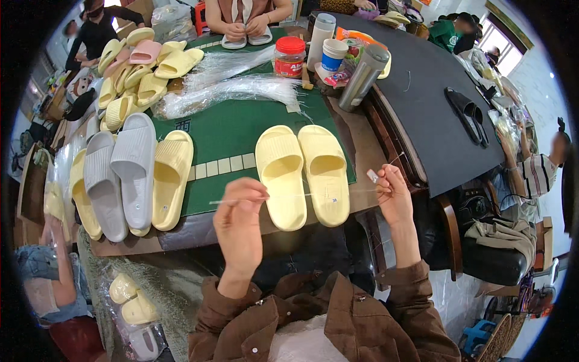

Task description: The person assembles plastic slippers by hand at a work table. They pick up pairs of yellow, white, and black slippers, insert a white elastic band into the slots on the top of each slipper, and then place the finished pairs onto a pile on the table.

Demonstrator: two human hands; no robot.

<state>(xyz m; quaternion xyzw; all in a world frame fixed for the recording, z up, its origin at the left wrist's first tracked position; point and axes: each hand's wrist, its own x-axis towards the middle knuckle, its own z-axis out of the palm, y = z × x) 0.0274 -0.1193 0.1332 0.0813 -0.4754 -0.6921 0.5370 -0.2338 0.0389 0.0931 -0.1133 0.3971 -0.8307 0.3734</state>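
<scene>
My left hand (239, 228) is closed in a pinch on a thin clear plastic strand (356, 192), in front of the pair of slippers. The strand runs across to my right hand (396, 196), whose fingertips pinch its other end. A small white tag-like piece (373, 175) shows at those fingertips. Behind the strand, a pale yellow left slipper (282, 196) and right slipper (325, 172) lie side by side, toes away from me, at the table's near edge. Both hands hover just above that edge, apart from the slippers.
Grey slippers (134, 163) overlap yellow ones (173, 175) at left, below a slipper pile (151, 90). Bundles of clear strands (232, 93) lie on the green mat (211, 130). A red-lidded jar (289, 57), paper cup (333, 55) and steel flask (363, 78) stand behind. Opposite, a person handles grey slippers.
</scene>
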